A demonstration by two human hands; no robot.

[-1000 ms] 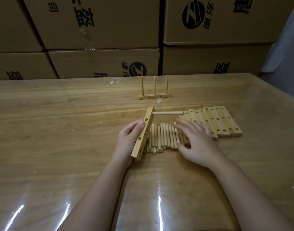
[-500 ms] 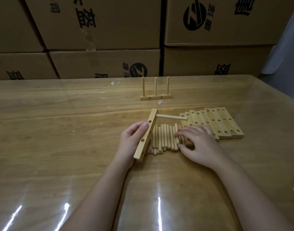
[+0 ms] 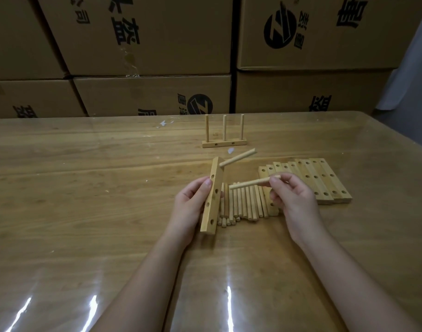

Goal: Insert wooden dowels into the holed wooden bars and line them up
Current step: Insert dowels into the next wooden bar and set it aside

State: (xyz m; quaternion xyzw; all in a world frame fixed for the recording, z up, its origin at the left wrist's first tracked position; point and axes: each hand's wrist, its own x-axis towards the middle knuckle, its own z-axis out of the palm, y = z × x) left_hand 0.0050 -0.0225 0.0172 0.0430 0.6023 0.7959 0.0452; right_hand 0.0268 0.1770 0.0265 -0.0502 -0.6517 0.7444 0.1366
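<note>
Boxes (image 3: 143, 34), stacked cardboard with black print, fill the background behind the worktop (image 3: 85, 188), which is wood-grained under a glossy clear sheet.

Bar row (image 3: 325, 180): holed bars lying flat side by side, right of centre, long edges touching.

Dowel pile (image 3: 243, 204): loose dowels lying parallel on the worktop, between the two hands, just left of the bar row.

Rack (image 3: 224, 142): one bar flat at the far middle, three dowels upright in it, well apart from the rest.

Left hand (image 3: 190, 207) is clamped on a held bar (image 3: 212, 197), tilted nearly on end above the worktop, holes facing the camera and to the right. Thumb on the near face, fingers behind.

Seated dowel (image 3: 238, 158) sticks out of the held bar's top hole, pointing right and slightly up.

Right hand (image 3: 291, 200) pinches a free dowel (image 3: 253, 183) by its right end between thumb and fingertips. Its left tip points toward the held bar's middle, near but not touching.
</note>
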